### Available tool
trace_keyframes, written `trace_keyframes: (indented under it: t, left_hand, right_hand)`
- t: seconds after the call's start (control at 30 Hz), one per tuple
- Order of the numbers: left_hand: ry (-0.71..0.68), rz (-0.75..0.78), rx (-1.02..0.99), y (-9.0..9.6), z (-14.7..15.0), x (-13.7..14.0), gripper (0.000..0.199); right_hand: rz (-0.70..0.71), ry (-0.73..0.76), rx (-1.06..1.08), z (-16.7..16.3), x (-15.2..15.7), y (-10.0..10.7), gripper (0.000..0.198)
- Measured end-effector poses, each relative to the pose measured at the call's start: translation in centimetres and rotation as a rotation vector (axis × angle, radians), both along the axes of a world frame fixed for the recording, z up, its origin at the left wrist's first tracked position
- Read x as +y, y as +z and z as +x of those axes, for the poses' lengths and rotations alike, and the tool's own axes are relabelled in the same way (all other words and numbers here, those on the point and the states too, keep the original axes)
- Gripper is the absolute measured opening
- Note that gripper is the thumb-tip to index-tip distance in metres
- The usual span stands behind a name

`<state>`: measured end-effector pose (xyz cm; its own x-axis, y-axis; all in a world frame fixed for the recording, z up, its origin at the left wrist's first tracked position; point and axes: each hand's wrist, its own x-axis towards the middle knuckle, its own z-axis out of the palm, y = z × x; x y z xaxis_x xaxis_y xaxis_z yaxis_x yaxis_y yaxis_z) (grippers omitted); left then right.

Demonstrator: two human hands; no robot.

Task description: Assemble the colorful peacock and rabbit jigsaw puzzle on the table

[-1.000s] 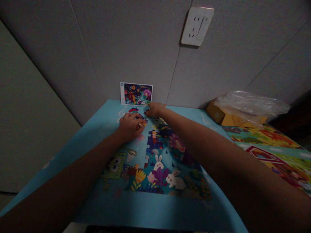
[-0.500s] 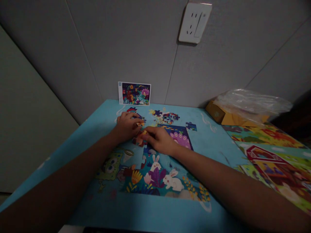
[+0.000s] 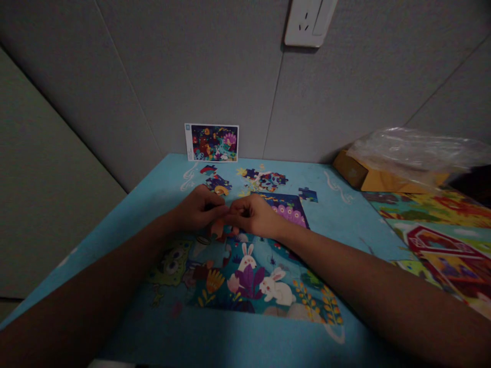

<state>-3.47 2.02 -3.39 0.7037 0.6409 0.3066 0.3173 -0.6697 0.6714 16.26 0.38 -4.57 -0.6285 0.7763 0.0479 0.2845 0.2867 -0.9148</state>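
Note:
My left hand (image 3: 199,208) and my right hand (image 3: 258,216) meet at the fingertips above the left side of a partly assembled jigsaw puzzle (image 3: 249,304). Both are closed in a pinch on a brown-orange puzzle piece (image 3: 217,229), which shows below the fingers; its upper part is hidden. White rabbits, flowers and a purple fan of feathers appear on the joined part. Just beyond my left hand lie dark puzzle pieces (image 3: 218,184) with an orange round shape. More loose pieces (image 3: 270,180) lie behind my right hand, and a blue piece (image 3: 308,194) is off to the right.
A picture card (image 3: 214,143) leans against the wall at the table's back. At right are a yellow box (image 3: 395,181) under clear plastic wrap (image 3: 414,153) and a colourful farm picture (image 3: 441,240). The blue tabletop (image 3: 126,220) has printed cartoon figures.
My left hand has drawn back from the loose pieces and turned inward, its fingertips now meeting my right hand's. The orange round shape behind it is now uncovered. The view has tilted slightly down.

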Motion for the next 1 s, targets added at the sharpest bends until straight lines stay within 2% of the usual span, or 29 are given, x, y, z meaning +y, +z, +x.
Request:
trace_keyframes:
  t: [0.17,0.27,0.5,0.8,0.9,1.0]
  left_hand:
    - [0.004,-0.081,-0.054,0.1,-0.1,-0.1,0.046]
    - [0.019,-0.047,-0.049,0.1,0.0,-0.1,0.043]
    - [0.091,0.1,0.003,0.0,0.6,-0.2,0.043]
    - [0.127,0.135,0.016,-0.2,0.5,0.0,0.042]
    - [0.137,0.167,-0.006,-0.2,0.6,0.1,0.045]
    - [0.152,0.166,-0.011,-0.2,0.6,0.2,0.041]
  right_hand:
    - [0.282,0.094,-0.251,-0.4,-1.4,0.7,0.028]
    - [0.409,0.115,-0.342,-0.7,-2.4,1.1,0.025]
    - [0.437,0.106,-0.444,-1.1,-2.4,1.5,0.02]
    - [0.501,0.061,-0.409,-1.0,-2.3,1.0,0.024]
    - [0.504,0.04,-0.401,-1.0,-2.3,1.0,0.019]
    - [0.541,0.089,-0.343,-0.9,-2.3,0.7,0.012]
